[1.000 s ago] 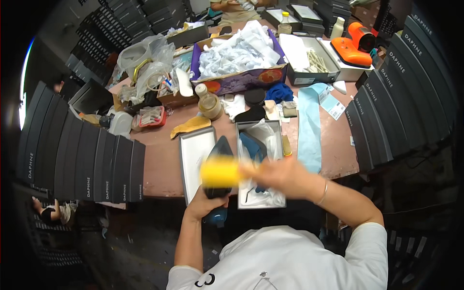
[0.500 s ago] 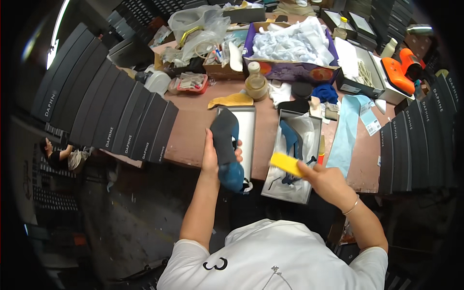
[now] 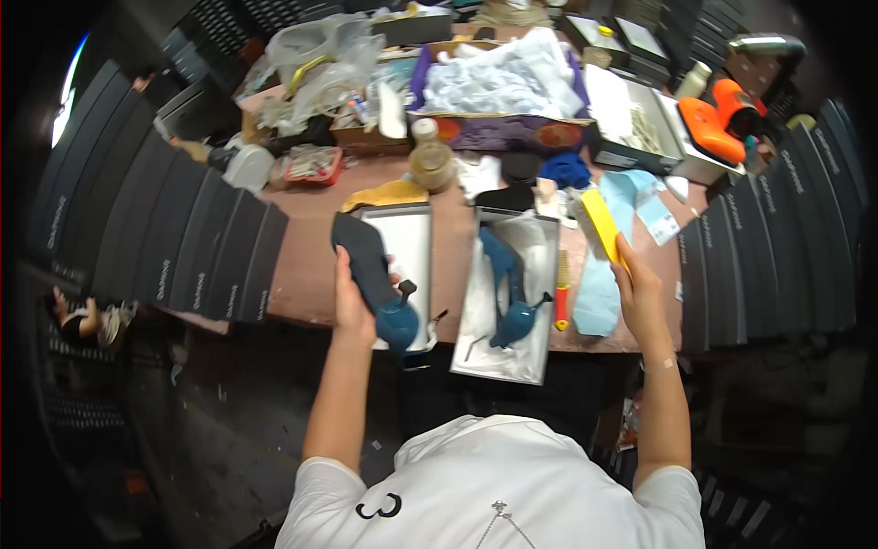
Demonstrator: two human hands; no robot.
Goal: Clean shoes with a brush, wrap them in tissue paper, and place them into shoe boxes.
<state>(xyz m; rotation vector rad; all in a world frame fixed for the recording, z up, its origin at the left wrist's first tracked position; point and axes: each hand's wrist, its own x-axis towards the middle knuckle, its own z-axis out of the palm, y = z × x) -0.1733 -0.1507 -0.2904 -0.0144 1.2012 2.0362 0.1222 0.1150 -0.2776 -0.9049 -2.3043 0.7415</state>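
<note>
My left hand [image 3: 353, 297] is wrapped round a blue high-heeled shoe [image 3: 395, 320], its dark sole turned up and its toe towards me. Beneath it sits an open, pale-lined box [image 3: 416, 240]. A matching blue shoe [image 3: 516, 320] lies in white tissue inside a second open box [image 3: 465, 352] to the right. In my right hand [image 3: 644, 297] is a yellow oblong block [image 3: 601, 226], gripped by its near end and raised over the light blue cloth [image 3: 596, 297]. Whether the block has bristles I cannot tell. The left fingertips are partly hidden behind the shoe.
Stacked dark shoe boxes flank the table, left [image 3: 174, 220] and right [image 3: 768, 247]. A red-and-yellow-handled brush [image 3: 562, 297] lies beside the second box. Behind stand a jar of brownish liquid [image 3: 432, 167], a purple carton of crumpled white paper [image 3: 512, 134] and an orange tool [image 3: 709, 131].
My right hand has swung right and away from me with the yellow block, off the second box. The left hand still holds the shoe, now tilted more. The whole view has shifted.
</note>
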